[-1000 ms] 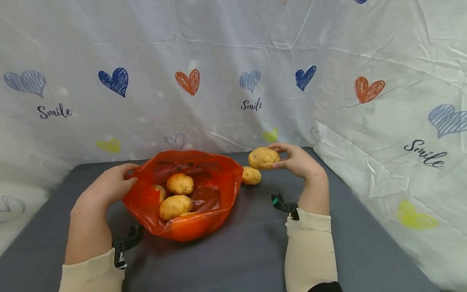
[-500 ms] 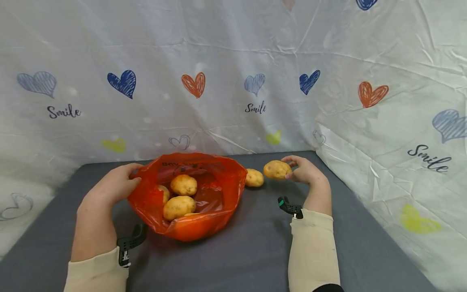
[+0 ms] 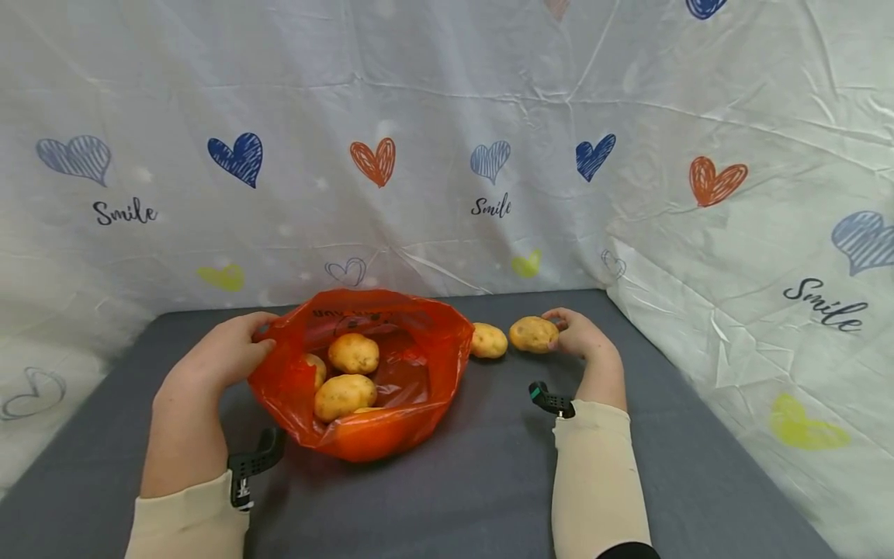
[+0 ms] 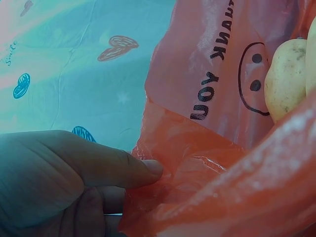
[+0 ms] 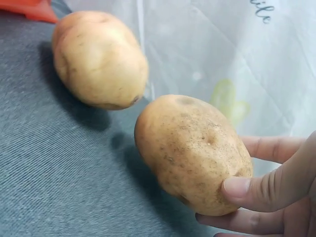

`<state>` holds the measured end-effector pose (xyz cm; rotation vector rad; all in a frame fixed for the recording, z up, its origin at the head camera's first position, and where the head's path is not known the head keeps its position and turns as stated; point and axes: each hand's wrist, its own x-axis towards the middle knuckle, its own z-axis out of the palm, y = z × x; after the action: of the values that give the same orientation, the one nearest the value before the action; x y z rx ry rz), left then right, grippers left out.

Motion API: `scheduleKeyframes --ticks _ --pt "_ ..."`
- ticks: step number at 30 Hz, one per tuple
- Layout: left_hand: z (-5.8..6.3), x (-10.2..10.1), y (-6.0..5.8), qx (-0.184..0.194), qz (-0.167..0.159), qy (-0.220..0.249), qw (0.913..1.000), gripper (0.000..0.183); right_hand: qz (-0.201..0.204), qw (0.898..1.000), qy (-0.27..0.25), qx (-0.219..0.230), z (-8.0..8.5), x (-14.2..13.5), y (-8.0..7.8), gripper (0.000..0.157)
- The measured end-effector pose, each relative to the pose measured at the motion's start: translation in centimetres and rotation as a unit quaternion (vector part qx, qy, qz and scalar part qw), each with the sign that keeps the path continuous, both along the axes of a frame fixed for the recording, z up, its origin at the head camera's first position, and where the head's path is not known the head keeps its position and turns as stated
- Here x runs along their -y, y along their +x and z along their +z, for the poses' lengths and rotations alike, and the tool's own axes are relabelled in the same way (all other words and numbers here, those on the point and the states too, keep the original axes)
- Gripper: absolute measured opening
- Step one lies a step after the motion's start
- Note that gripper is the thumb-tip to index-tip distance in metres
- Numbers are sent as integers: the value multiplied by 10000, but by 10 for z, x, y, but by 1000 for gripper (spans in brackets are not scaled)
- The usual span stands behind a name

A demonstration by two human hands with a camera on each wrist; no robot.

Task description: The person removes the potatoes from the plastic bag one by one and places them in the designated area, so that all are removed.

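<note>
My left hand pinches the left rim of a red plastic bag between thumb and fingers, as the left wrist view shows too. The bag's mouth gapes upward, with several potatoes lying inside. To the right, my right hand holds a potato at its right end, thumb on the near side and fingers behind. That potato is at or just above the cloth; I cannot tell whether it touches. Another potato lies on the cloth between the bag and the held one.
A dark grey cloth covers the table. Behind it and along the right side hangs a pale sheet printed with hearts and "Smile". Black wrist mounts stick out from both sleeves.
My right hand has lowered its potato and moved it slightly right, to beside the potato on the cloth. My left hand keeps its grip on the bag. The head view has shifted a little.
</note>
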<state>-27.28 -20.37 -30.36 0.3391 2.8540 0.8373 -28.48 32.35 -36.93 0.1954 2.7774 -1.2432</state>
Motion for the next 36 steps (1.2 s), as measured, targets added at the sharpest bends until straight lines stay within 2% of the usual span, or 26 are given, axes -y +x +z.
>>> scheduleKeyframes --ticks 8,12,16,22,29,36 --pt "0 0 0 4 -7 -32 10000 52 -128 9992 -273 244 -7 2 -5 65" --pt "-1 0 0 -5 -20 -35 10000 52 -33 9994 -123 315 -4 3 -4 68" --pt "1 0 1 -14 -39 -44 10000 52 77 9995 -1 320 7 6 0 73" --pt "3 0 2 -27 -33 -45 10000 52 130 9997 143 132 33 15 8 74" --pt "4 -2 2 -8 -29 -32 10000 52 447 9959 631 -472 65 37 22 80" --pt "5 -1 2 14 -2 -68 10000 52 988 9809 691 -1525 80 77 21 65"
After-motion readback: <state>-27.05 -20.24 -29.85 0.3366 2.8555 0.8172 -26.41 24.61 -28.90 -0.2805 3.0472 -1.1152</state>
